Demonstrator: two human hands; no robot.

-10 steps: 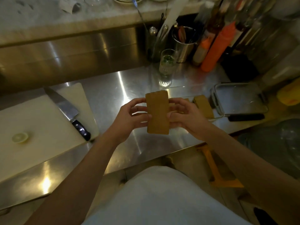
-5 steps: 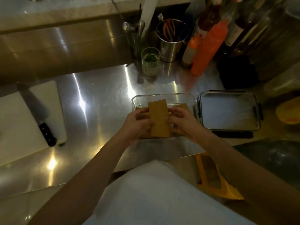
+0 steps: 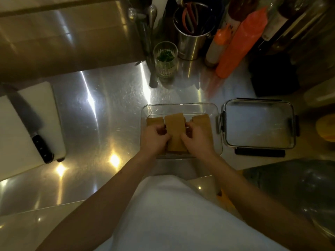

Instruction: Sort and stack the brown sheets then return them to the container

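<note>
A clear rectangular container point(image 3: 181, 106) stands on the steel counter in front of me. Inside it, a stack of brown sheets point(image 3: 175, 131) sits in the middle, held from both sides. My left hand point(image 3: 155, 139) grips its left edge and my right hand point(image 3: 196, 138) grips its right edge. Another brown stack point(image 3: 154, 120) lies in the container to the left, and a third brown stack point(image 3: 202, 120) lies to the right. My hands hide the near ends of all three.
The container's lid point(image 3: 258, 124) lies upside down just right of it. A white cutting board point(image 3: 21, 131) with a large knife point(image 3: 30, 122) is at the left. A glass with herbs point(image 3: 165, 59), a utensil holder point(image 3: 192, 33) and an orange squeeze bottle point(image 3: 239, 44) stand behind.
Both hands have carried the brown stack from above the counter down into the middle of the container. The camera has tilted down and shifted right.
</note>
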